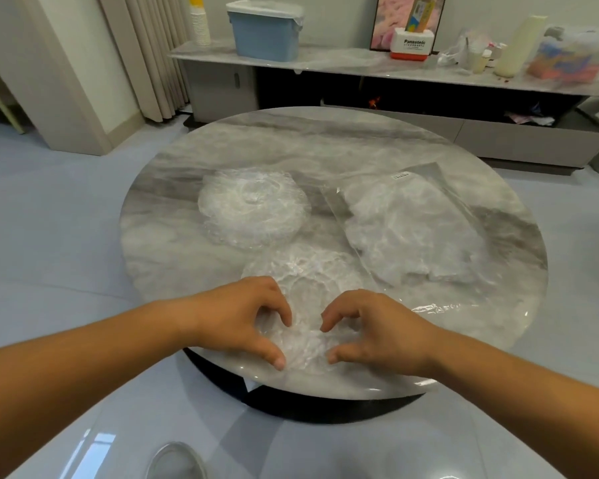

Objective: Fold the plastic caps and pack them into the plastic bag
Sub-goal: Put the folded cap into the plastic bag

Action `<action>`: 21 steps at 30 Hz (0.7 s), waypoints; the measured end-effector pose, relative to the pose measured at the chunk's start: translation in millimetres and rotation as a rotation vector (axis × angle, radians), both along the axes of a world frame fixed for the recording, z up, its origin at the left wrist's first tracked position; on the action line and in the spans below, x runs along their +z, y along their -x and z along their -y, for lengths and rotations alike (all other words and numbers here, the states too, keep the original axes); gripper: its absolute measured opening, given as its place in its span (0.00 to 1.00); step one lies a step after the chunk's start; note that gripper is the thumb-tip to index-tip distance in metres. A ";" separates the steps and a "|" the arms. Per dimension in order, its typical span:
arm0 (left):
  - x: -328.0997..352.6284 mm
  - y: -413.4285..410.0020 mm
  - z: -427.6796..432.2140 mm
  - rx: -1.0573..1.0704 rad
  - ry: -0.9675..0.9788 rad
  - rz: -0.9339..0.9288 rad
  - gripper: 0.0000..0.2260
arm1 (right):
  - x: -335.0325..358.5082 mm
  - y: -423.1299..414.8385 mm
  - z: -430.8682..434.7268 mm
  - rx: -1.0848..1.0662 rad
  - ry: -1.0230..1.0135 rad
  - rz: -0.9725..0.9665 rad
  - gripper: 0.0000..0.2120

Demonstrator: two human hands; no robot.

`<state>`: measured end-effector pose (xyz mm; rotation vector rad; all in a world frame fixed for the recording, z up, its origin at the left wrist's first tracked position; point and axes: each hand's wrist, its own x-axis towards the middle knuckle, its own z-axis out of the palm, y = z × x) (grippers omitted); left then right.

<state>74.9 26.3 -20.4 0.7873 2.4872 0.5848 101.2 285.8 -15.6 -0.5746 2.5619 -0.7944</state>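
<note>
A clear crinkled plastic cap [308,288] lies spread at the near edge of the round marble table [325,143]. My left hand [242,316] pinches its near left part between curled fingers and thumb. My right hand [370,326] pinches its near right part the same way. Behind, at centre left, sits a round stack of plastic caps [253,205]. To the right lies a clear plastic bag [412,223] with folded caps inside, its open end toward me.
Beyond the table stands a long low cabinet [325,62] carrying a blue lidded bin [265,29], a stack of paper cups [199,22], a Panasonic box [412,44] and assorted clutter. A curtain [153,46] hangs at the left. Glossy floor surrounds the table.
</note>
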 end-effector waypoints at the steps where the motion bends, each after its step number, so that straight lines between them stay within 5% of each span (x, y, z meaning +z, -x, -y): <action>1: -1.3 0.3 0.6 -0.003 0.000 0.004 0.23 | -1.0 1.1 -1.7 0.011 0.009 -0.004 0.15; 9: -6.1 2.0 0.0 -0.016 -0.016 0.009 0.19 | -4.7 1.9 -3.3 0.037 0.034 -0.077 0.03; 15: -2.4 3.6 0.5 -0.055 -0.010 0.090 0.22 | 0.4 -0.1 -2.9 0.056 0.069 -0.053 0.12; 21: 0.2 0.6 -1.3 0.103 -0.216 0.203 0.06 | -0.8 -3.6 5.5 0.122 0.046 -0.090 0.15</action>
